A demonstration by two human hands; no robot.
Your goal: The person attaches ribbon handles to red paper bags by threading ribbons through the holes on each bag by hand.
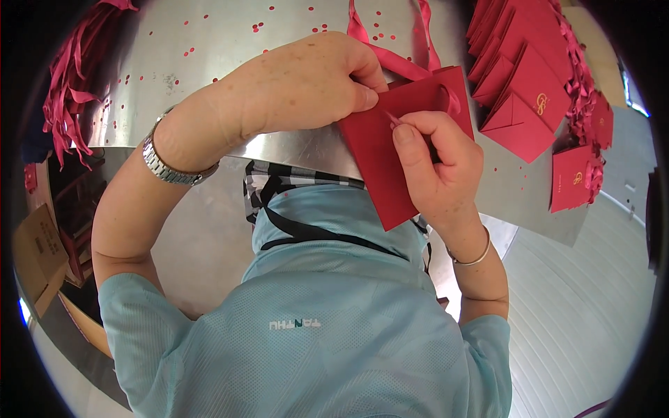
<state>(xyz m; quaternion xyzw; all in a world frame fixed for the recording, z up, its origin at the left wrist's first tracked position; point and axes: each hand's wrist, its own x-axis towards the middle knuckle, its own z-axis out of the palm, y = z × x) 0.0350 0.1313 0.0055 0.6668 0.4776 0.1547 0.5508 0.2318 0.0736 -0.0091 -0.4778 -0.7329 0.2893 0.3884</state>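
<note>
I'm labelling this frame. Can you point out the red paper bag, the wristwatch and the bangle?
red paper bag (380, 171): head view, lower flat panel.
wristwatch (167, 167): head view, metal band on left wrist.
bangle (474, 259): head view, thin band on right wrist.

Red paper bag (390, 150), pink ribbon (390, 59), light-blue shirt (313, 334).

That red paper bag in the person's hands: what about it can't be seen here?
Head view only:
- Red paper bag: its top edge is covered by the left hand and right hand.
- Pink ribbon: its ends are hidden under the fingers.
- Stacked red bags: cut off by the picture's rim.
</note>
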